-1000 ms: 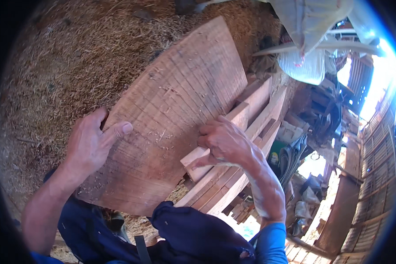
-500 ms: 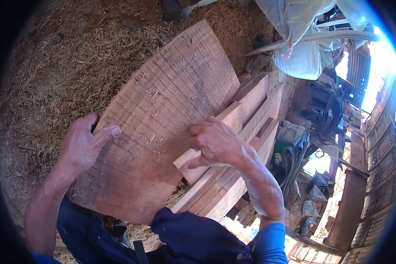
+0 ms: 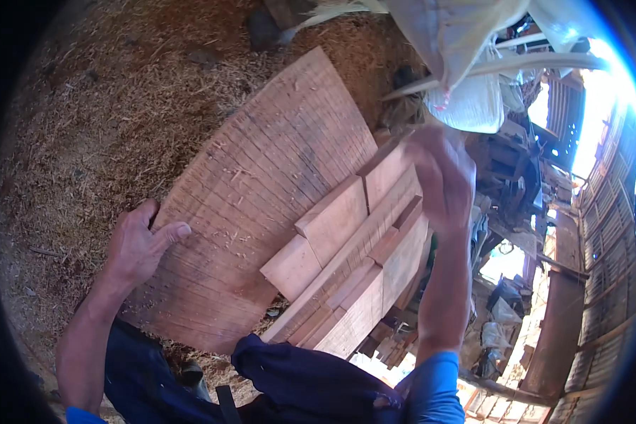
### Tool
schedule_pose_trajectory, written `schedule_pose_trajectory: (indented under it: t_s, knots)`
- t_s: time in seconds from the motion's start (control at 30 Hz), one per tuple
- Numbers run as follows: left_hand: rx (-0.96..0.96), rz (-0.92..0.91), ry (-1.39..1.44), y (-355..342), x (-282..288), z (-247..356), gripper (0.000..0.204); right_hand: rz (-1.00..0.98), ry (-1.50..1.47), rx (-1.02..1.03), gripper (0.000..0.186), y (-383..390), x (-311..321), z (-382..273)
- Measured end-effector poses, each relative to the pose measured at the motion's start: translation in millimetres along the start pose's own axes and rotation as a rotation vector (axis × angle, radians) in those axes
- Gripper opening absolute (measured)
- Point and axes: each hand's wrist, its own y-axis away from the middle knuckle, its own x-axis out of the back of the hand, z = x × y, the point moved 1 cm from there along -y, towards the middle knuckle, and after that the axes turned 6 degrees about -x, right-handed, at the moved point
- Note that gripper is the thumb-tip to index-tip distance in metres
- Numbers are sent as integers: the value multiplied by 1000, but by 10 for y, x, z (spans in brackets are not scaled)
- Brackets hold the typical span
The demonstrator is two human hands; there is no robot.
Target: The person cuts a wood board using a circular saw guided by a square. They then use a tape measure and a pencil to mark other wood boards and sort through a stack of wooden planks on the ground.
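A wide wooden slab [image 3: 261, 166] with a curved left edge and dark saw lines across its face lies before me, dusted with shavings. My left hand [image 3: 140, 244] grips its left edge, thumb on top and the other fingers hidden behind the edge. Along the slab's right side sit several cut wooden blocks [image 3: 332, 220], some end to end, beside a long narrow wooden strip [image 3: 346, 258]. At the far end of these blocks is my right hand [image 3: 442, 177], smeared by motion; its fingers cannot be made out, nor whether they hold anything.
Sawdust and shavings [image 3: 120, 120] cover the ground at left. White sacks [image 3: 466, 92] and a pale curved strip [image 3: 509, 67] stand at the far right. Beyond the blocks lies clutter, near a corrugated wall [image 3: 611, 240]. My dark-clad leg [image 3: 304, 374] is close to the slab's near end.
My right hand has left the near block and moved away to the far end of the row. The blocks there now show uncovered. My left hand keeps its grip on the slab.
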Motion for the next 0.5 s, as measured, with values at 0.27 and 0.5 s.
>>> schedule_pose_trajectory:
  t_s: [0.27, 0.5]
  knots:
    - [25, -68, -89, -73, 44, 104, 66, -456, 564, -362, 58, 146, -707, 1826]
    - [29, -64, -113, -221, -43, 278, 78, -646, 586, -572, 61, -91, -634, 1864]
